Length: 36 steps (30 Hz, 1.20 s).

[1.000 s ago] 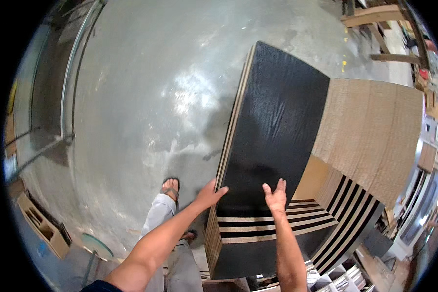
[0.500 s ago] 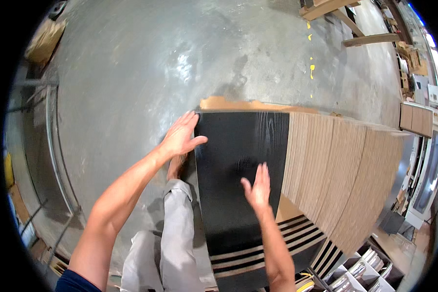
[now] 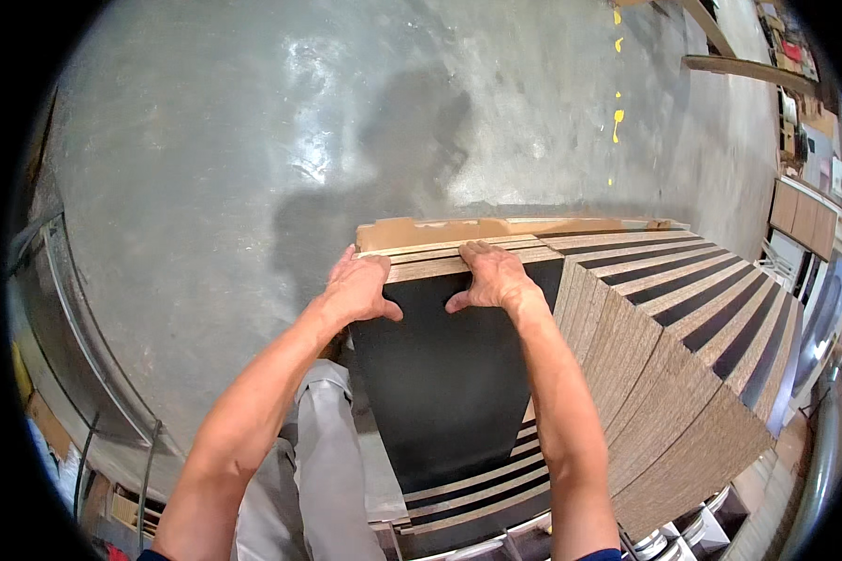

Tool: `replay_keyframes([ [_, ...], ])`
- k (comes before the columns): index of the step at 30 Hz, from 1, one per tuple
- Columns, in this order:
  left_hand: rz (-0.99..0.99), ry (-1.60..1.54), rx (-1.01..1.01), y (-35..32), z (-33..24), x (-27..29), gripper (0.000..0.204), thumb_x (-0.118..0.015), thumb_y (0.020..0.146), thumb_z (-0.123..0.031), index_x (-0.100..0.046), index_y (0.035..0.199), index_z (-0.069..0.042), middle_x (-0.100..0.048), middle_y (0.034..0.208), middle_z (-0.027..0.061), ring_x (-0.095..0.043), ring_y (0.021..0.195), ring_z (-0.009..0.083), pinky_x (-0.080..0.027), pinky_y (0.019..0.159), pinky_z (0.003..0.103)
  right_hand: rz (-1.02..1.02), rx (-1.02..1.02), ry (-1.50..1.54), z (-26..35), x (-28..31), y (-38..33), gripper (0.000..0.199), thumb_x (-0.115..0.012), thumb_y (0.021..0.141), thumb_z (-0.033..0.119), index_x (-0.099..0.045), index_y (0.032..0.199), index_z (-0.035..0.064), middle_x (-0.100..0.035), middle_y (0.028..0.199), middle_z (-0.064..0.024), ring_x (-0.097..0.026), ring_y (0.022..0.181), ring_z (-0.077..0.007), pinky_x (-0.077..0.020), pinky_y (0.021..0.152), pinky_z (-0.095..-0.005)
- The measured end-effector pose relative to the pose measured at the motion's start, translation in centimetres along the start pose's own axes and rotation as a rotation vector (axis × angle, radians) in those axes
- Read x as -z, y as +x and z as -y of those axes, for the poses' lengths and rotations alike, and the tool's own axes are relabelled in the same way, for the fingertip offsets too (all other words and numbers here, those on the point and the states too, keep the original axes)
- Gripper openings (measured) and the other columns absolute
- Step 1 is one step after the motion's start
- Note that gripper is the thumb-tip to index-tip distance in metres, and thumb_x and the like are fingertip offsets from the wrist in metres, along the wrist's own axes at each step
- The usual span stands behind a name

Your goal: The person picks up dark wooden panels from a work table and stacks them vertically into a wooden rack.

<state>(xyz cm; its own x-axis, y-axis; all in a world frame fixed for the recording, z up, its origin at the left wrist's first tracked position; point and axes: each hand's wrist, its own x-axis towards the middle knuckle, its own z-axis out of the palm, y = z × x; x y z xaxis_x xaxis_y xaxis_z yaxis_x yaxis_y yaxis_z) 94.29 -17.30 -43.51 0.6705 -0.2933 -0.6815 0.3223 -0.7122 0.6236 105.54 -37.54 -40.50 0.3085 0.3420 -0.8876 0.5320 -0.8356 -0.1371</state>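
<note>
A black-faced board with pale wood-coloured edges lies in front of me, part of a stack whose layered far edges show. My left hand is at its far left corner, fingers over the edge and thumb on the black face. My right hand grips the same far edge to the right of it, fingers bent over the layered edges and thumb on the black face. Both hands hold the board, though the fingertips on the far side are partly hidden.
Right beside it stands a row of wood-grain boards with black and pale striped tops. Brown cardboard runs along the far side. A metal frame stands at the left, and a wooden beam at the far right. Grey concrete floor stretches beyond.
My right hand has gone from above the black face to the far edge. My left hand has closed over the far left corner. Layered far edges now show, and the view has shifted.
</note>
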Motion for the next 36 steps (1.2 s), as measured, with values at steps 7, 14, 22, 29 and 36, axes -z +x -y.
replay_keyframes([
  [7,-0.119,-0.047,0.005,0.1,0.0,-0.5,0.057,-0.082,0.058,-0.034,-0.061,0.094,0.005,-0.063,0.099,0.0215,-0.06,0.098,0.033,-0.048,0.082,0.041,0.084,-0.02,0.038,-0.1,1.4,0.5,0.087,-0.08,0.058,0.049,-0.05,0.124,0.0002,-0.053,0.125,-0.0186,-0.048,0.119,-0.0292,-0.0402,0.099,-0.0371],
  [14,0.077,-0.014,0.11,1.9,-0.6,-1.3,0.059,-0.081,0.056,-0.036,-0.063,0.096,0.003,-0.065,0.095,0.0187,-0.062,0.095,0.0314,-0.05,0.081,0.039,0.116,0.041,-0.031,-0.8,0.4,0.8,0.096,-0.078,0.059,0.053,-0.044,0.129,-0.0035,-0.05,0.128,-0.0217,-0.049,0.119,-0.0321,-0.04,0.1,-0.0367],
  [22,-0.37,0.123,0.11,-3.6,-1.7,-1.2,0.075,-0.075,0.065,-0.041,-0.053,0.119,0.005,-0.05,0.124,0.0215,-0.044,0.12,0.0343,-0.033,0.101,0.048,0.026,0.067,-0.124,0.1,0.5,1.0,0.105,-0.075,0.058,0.058,-0.035,0.137,0.0004,-0.039,0.139,-0.0195,-0.032,0.132,-0.033,-0.0246,0.11,-0.0442],
  [29,-0.479,-0.519,0.467,-31.3,1.9,-0.7,0.053,-0.059,0.083,-0.037,-0.051,0.122,-0.002,-0.055,0.12,0.0214,-0.056,0.105,0.0382,-0.045,0.089,0.044,-0.476,0.234,0.445,13.7,-1.5,-11.2,0.08,-0.062,0.083,0.038,-0.026,0.138,-0.0082,-0.029,0.142,-0.0288,-0.027,0.133,-0.0409,-0.0227,0.11,-0.0427],
  [36,-0.594,-0.822,0.838,-56.1,9.9,-4.2,0.052,-0.052,0.086,-0.05,-0.06,0.115,-0.009,-0.063,0.108,0.0161,-0.059,0.102,0.0321,-0.046,0.09,0.037,-0.077,0.078,0.938,21.5,-8.0,-20.2,0.048,-0.057,0.091,0.035,-0.056,0.114,-0.007,-0.063,0.097,-0.0122,-0.057,0.08,-0.022,-0.048,0.069,-0.0332],
])
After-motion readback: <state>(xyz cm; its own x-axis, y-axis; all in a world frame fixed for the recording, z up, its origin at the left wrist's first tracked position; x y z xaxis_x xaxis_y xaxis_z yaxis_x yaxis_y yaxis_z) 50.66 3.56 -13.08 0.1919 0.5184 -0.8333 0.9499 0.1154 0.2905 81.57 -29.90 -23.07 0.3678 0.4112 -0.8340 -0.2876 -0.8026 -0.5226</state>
